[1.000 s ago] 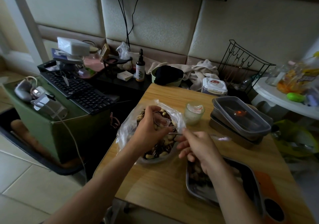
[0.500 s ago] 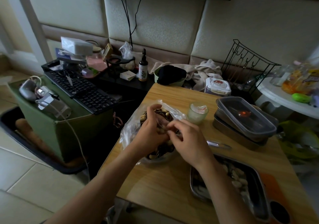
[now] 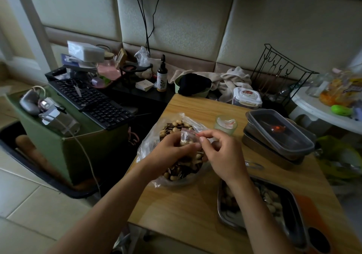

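Observation:
A large clear plastic bag of mixed nuts and striped seeds lies open on the wooden table. Above it my left hand grips a small clear zip bag holding a few nuts. My right hand pinches the small bag's top edge between thumb and forefinger. A metal spoon lies on the table to the right of my right hand.
A steel tray with nuts sits at the front right. Stacked lidded containers and a small glass cup stand behind. A keyboard rests on a green box to the left. A white side table stands at right.
My right hand set the spoon down on the table and came up to the small bag that my left hand holds. Both hands now meet over the big bag.

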`<state>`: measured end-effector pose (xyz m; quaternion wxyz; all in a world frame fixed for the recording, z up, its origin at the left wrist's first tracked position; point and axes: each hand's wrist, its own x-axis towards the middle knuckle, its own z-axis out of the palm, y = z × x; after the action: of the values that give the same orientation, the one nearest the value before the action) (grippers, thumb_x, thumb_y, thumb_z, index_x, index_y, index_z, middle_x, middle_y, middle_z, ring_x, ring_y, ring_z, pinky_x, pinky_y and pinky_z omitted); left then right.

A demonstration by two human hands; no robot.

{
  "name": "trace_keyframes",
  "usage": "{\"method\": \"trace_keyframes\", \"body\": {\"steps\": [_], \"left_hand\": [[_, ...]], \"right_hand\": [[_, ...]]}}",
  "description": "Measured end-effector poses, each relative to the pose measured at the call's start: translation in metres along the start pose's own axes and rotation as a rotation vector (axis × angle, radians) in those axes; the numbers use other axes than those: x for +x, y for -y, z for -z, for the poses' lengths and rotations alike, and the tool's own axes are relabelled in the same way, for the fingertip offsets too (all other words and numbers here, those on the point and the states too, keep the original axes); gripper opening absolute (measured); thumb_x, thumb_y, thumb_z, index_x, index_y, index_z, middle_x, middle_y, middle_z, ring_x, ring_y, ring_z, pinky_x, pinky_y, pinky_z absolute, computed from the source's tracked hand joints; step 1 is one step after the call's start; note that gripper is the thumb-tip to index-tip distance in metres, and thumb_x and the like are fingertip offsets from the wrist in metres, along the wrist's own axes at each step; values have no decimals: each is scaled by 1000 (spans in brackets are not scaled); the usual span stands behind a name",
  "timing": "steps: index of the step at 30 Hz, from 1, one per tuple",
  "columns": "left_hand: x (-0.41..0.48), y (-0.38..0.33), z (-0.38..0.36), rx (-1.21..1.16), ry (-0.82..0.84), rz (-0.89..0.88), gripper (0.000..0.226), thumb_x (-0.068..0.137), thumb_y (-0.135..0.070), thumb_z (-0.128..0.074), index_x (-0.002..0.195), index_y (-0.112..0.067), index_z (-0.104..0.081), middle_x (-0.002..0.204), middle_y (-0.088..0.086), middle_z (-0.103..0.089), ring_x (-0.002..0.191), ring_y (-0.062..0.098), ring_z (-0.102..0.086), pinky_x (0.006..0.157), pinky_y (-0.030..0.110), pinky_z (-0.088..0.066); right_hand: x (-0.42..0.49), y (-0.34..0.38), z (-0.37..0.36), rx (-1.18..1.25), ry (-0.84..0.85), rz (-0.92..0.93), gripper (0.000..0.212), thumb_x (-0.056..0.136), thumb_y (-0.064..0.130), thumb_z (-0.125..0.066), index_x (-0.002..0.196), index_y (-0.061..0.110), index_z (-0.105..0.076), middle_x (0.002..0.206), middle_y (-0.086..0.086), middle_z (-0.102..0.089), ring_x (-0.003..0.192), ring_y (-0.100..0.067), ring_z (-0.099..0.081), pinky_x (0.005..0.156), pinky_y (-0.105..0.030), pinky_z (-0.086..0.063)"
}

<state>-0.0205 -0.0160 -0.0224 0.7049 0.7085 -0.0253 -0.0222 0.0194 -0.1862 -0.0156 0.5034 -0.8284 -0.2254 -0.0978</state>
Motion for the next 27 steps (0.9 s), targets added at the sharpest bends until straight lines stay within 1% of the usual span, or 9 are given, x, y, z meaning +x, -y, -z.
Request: {"method": "trace_keyframes", "body": {"steps": [2,4,8,13,15,17,20,23,27], "left_hand": [[-2,-1,0,-12,28,26,21,95,-17,-69,115,-18,-65,95,0,-75,85,12,-73,73,23,-58],[-4,0,0,27,77,53,22,95,-18,-70,115,-20,-63,91,-3,-74,84,11,-73,73,24,-59],[-6,1,-2,102,162,88,29,93,-22,-72,120,-20,-60,97,-1,-71,84,7,-71,73,21,-55],[-6,1,-4,120,172,86,33,94,-26,-72,123,-21,-59,107,7,-72,95,22,-73,81,31,-61],[-6,2,-5,122,162,80,33,94,-26,-72,124,-20,-58,108,9,-72,95,22,-73,82,32,-61],[-4,5,-5,104,137,73,35,93,-26,-74,124,-20,-59,108,14,-71,91,21,-72,83,37,-60],[-3,6,-5,111,99,42,35,92,-25,-75,123,-22,-60,105,13,-72,89,20,-73,80,36,-62],[-2,5,-4,93,93,17,30,93,-22,-73,121,-19,-61,103,10,-72,89,21,-73,79,32,-62],[-2,3,-2,91,128,45,27,98,-27,-67,123,-19,-61,104,10,-71,87,16,-68,75,24,-55]], "right_hand": [[1,-5,2,-41,79,14,23,100,5,-60,106,21,-76,98,12,-72,76,1,-66,59,-12,-48],[3,-9,3,-100,142,43,32,97,-1,-55,106,20,-77,106,12,-68,86,2,-63,67,-11,-49],[4,-13,4,-73,172,63,40,95,-6,-53,106,21,-79,113,12,-69,104,0,-64,85,-13,-52],[4,-8,7,139,132,-48,48,98,-7,-48,126,23,-72,121,12,-70,67,-5,-67,56,-13,-48],[3,-7,9,172,89,-49,42,102,-2,-49,126,24,-71,115,14,-70,59,-14,-67,50,-25,-52],[4,-8,11,112,50,8,25,104,13,-54,114,26,-73,104,13,-72,64,-18,-68,56,-39,-56],[5,-9,13,71,126,49,14,102,33,-61,96,28,-72,101,8,-70,82,-17,-68,68,-32,-56],[4,-9,15,69,259,-18,13,101,30,-67,91,24,-72,90,6,-70,83,-9,-68,72,-24,-54],[3,-15,18,68,232,-34,13,99,28,-70,88,22,-74,81,3,-72,77,-14,-67,72,-37,-56]]}}
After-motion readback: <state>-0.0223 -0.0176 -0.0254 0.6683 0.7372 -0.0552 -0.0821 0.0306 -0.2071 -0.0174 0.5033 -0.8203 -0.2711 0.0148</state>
